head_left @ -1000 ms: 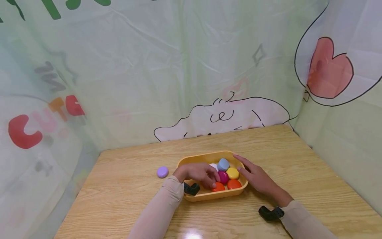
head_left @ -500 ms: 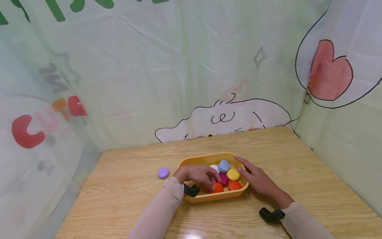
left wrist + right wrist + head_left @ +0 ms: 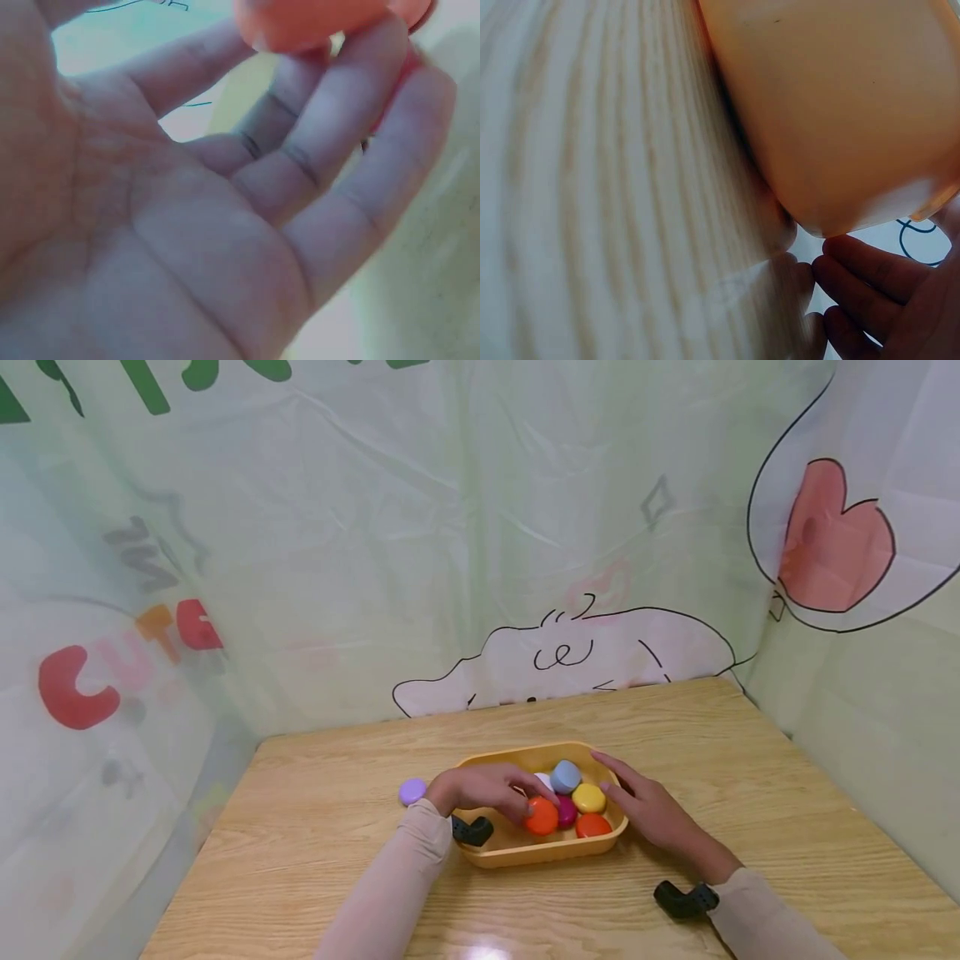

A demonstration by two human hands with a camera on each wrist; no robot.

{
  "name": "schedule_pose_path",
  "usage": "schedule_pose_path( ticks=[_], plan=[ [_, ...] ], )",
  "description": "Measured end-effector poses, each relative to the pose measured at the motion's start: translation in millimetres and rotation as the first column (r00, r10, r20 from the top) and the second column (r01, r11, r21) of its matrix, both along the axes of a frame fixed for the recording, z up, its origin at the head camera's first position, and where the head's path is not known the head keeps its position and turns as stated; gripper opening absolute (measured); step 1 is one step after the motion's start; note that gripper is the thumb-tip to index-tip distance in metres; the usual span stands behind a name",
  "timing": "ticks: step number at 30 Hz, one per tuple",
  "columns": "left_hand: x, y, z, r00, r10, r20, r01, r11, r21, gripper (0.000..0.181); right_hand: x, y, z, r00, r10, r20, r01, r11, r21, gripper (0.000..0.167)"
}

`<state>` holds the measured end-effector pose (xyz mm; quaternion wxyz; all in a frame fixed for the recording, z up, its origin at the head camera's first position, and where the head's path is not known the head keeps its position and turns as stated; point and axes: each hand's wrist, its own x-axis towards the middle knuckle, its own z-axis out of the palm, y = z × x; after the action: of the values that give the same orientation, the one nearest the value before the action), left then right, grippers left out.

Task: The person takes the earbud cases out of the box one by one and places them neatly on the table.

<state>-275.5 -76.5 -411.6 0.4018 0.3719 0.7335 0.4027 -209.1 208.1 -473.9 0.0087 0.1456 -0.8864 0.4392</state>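
Note:
My left hand (image 3: 495,789) is over the yellow-orange basket (image 3: 525,856) and pinches an orange-red rounded disc (image 3: 542,817) between thumb and fingers. The same disc (image 3: 322,22) shows at the top of the left wrist view, at the fingertips. Beside it in the basket lie a magenta disc (image 3: 567,812), a yellow disc (image 3: 588,798), a second orange-red disc (image 3: 593,826), a blue-grey piece (image 3: 566,776) and a partly hidden white piece (image 3: 545,783). My right hand (image 3: 652,810) rests with extended fingers at the basket's right end; its fingertips (image 3: 855,262) are by the wall (image 3: 840,112).
A lilac disc (image 3: 412,791) lies on the wooden table (image 3: 322,827), left of the basket. A printed curtain (image 3: 337,568) hangs behind the table and along both sides. Both wrists wear black devices (image 3: 686,900).
My left hand has lifted the orange-red disc slightly and drawn it a little left, tilting its face toward me. The right hand stays at the basket's end.

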Motion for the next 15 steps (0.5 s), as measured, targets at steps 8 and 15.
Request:
schedule_pose_path(
  ticks=[8,15],
  plan=[
    [-0.7,-7.0,1.7,0.999,-0.015,0.046,0.012,0.997,0.07,0.044,-0.8,0.0,-0.7,1.0,0.008,-0.009,-0.008,1.0,0.0,0.053],
    [0.4,-12.3,2.4,0.998,0.048,0.03,-0.05,0.995,0.089,0.05,-0.1,-0.5,-0.2,1.0,0.007,-0.016,-0.007,1.0,0.002,0.053]
  ],
)
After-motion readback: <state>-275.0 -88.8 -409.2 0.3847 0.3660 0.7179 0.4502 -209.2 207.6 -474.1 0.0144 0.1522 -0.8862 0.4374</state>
